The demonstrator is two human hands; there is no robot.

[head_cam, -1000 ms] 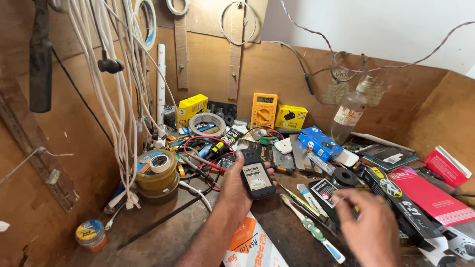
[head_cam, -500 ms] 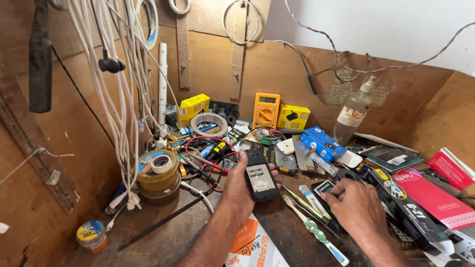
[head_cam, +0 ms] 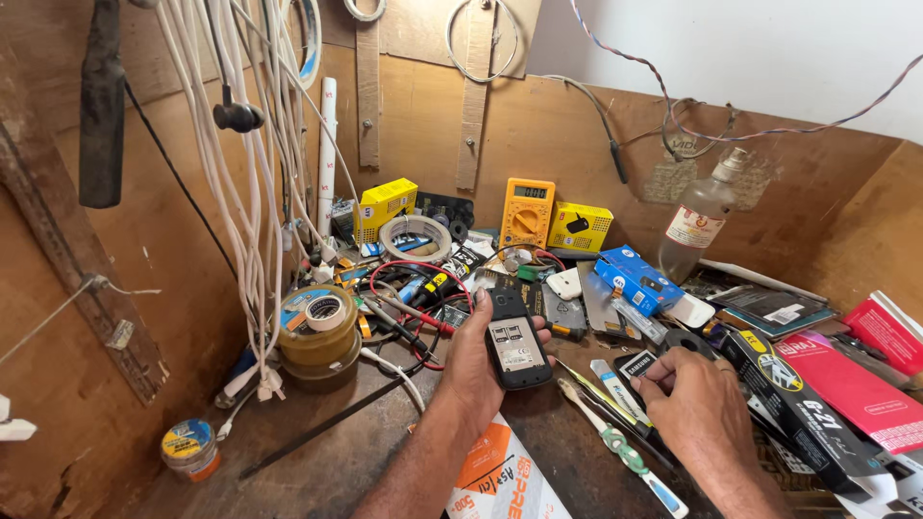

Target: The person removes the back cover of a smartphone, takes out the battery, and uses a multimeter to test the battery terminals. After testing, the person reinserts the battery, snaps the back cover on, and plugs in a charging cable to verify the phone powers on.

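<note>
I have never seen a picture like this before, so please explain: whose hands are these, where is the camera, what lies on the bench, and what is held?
There is no machine here. The camera sits on a person's head and looks down at their own two bare hands over a cluttered wooden workbench. The left hand holds a small black phone with its back cover off. The right hand rests on the bench, its fingers on a small black battery. Around them lie rolls of tape, a yellow multimeter, a blue box, a clear bottle, a toothbrush and red and black cartons. White cables hang on the left.
</note>
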